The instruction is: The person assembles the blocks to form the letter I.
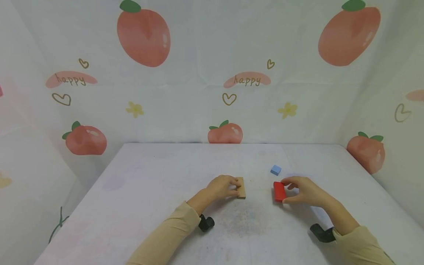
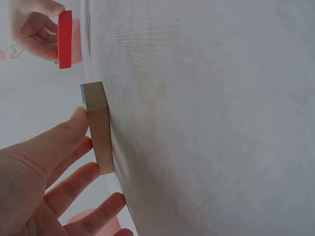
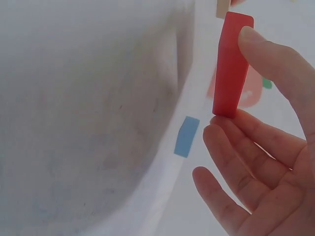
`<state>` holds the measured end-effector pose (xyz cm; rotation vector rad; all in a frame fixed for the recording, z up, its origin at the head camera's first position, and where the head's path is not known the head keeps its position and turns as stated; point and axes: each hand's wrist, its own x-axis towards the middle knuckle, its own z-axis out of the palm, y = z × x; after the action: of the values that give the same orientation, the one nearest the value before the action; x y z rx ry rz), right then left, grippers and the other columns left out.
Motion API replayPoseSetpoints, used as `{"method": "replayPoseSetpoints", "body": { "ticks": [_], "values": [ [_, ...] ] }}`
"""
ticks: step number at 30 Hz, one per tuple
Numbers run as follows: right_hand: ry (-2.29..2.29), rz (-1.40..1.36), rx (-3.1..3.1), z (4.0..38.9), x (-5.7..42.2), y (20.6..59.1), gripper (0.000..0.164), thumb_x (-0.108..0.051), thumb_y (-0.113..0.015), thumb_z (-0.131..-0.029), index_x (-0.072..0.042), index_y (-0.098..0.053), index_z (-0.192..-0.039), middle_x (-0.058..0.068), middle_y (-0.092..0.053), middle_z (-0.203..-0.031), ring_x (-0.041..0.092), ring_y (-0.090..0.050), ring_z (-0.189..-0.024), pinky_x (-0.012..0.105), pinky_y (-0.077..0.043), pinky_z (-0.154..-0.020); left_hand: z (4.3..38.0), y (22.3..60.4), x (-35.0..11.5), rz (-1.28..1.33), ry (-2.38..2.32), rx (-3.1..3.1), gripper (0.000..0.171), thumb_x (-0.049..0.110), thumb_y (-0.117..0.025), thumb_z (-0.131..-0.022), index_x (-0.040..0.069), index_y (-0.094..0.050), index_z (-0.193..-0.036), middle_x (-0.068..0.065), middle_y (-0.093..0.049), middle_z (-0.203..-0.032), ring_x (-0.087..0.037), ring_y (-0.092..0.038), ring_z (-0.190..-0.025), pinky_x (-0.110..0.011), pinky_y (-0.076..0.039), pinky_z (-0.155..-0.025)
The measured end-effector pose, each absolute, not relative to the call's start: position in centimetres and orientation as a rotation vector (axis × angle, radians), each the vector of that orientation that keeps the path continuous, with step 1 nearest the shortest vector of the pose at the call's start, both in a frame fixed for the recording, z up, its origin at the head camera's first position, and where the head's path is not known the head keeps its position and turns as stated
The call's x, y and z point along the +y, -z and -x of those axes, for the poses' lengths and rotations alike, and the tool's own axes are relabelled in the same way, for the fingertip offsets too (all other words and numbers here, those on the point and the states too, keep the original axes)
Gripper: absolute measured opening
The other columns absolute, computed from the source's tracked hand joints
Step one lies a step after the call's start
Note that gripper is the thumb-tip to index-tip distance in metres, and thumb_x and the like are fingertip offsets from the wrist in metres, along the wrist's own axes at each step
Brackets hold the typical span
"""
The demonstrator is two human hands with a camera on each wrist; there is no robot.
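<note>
A plain wooden block [image 1: 242, 188] lies on the white table in the head view. My left hand [image 1: 222, 187] holds it from its left side, with the thumb at the near end and fingers toward the far end. The left wrist view shows the wooden block [image 2: 101, 135] resting on the surface. My right hand [image 1: 306, 191] pinches a red block [image 1: 279, 191] by its two ends, between thumb and fingers. In the right wrist view the red block [image 3: 232, 66] hangs above the table. A small blue block [image 1: 275, 170] lies beyond the red one, untouched.
The white table [image 1: 172, 162] reaches back to a hanging cloth [image 1: 195, 48] printed with fruit and hearts. Black wrist mounts [image 1: 206, 223] sit under both forearms. A thin green cord [image 1: 59, 225] shows beyond the table's left edge.
</note>
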<state>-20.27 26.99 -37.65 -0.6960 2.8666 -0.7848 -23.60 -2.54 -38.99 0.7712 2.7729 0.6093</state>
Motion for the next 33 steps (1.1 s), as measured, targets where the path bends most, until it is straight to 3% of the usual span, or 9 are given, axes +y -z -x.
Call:
{"method": "replayPoseSetpoints", "body": {
  "ticks": [5,15,33],
  "values": [
    [0.77,0.732,2.867,20.2,26.5,37.5,0.056,-0.029,-0.079,-0.07,0.002,-0.061,-0.113,0.014,-0.065,-0.109,0.021,-0.062,-0.09,0.034,-0.053,-0.079,23.6,39.0,-2.5,-0.777,-0.605,2.779,0.036,0.031,-0.07,-0.083,0.017,-0.068,-0.116,0.003,-0.059,-0.132,-0.018,-0.051,-0.127,-0.034,-0.04,-0.106],
    [0.757,0.737,2.862,20.1,25.5,37.7,0.057,-0.028,-0.081,-0.069,0.001,-0.061,-0.114,0.013,-0.065,-0.108,0.02,-0.061,-0.09,0.043,-0.053,-0.08,23.5,39.0,-2.5,-0.758,-0.617,2.775,0.036,0.032,-0.07,-0.082,0.018,-0.068,-0.116,0.004,-0.058,-0.132,-0.019,-0.05,-0.127,-0.035,-0.04,-0.106],
    [0.718,0.781,2.837,19.9,23.8,37.6,0.057,-0.028,-0.08,-0.069,0.001,-0.061,-0.114,0.011,-0.066,-0.108,0.02,-0.061,-0.09,0.038,-0.053,-0.079,23.7,39.3,-2.5,-0.747,-0.618,2.769,0.037,0.031,-0.07,-0.082,0.018,-0.067,-0.117,0.004,-0.058,-0.132,-0.018,-0.05,-0.128,-0.034,-0.039,-0.106]
  ]
}}
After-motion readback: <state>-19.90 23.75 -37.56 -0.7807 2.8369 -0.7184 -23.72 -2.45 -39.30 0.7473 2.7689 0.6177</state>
